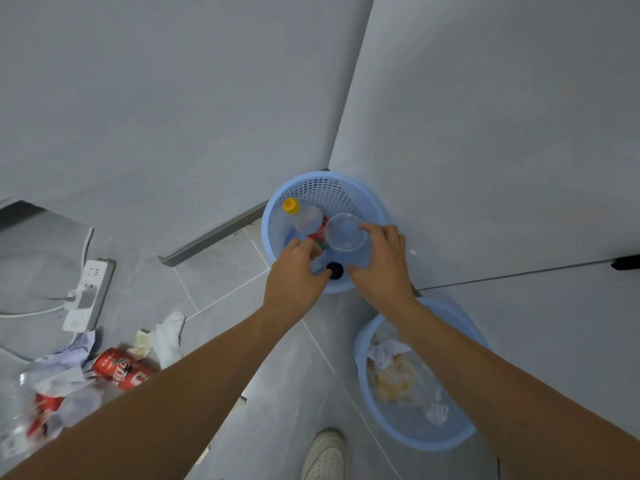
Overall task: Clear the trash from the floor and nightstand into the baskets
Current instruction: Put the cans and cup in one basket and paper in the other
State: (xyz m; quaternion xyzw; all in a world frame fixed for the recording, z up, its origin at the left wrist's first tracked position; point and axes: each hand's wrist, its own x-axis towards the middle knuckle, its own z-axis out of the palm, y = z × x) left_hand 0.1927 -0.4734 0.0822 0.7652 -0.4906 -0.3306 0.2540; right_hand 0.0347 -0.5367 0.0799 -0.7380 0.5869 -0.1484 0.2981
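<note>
A clear plastic cup (pixel 346 234) is held over a round blue basket (pixel 313 188) that stands on the floor in the corner where two grey walls meet. The right hand (pixel 382 261) grasps the cup, with fingers curled around its far rim and the thumb on its near side, the cup's open mouth facing up. The left hand (pixel 298 275) reaches over the same basket with fingers curled downward; whether it grips anything cannot be told. Inside this basket lies a clear bottle with a yellow cap (pixel 299 213), a red label beside it, and something round and dark (pixel 335 269) near the front wall.

A second blue basket (pixel 446 441) sits nearer, under the right forearm, holding crumpled paper and clear plastic wrapping. On the grey tiled floor at left lies a heap of litter: a red drink can (pixel 121 368), crumpled papers and plastic. Beyond it rests a white power strip (pixel 88 294) with a plug in it. A white shoe (pixel 325 455) shows at the bottom edge.
</note>
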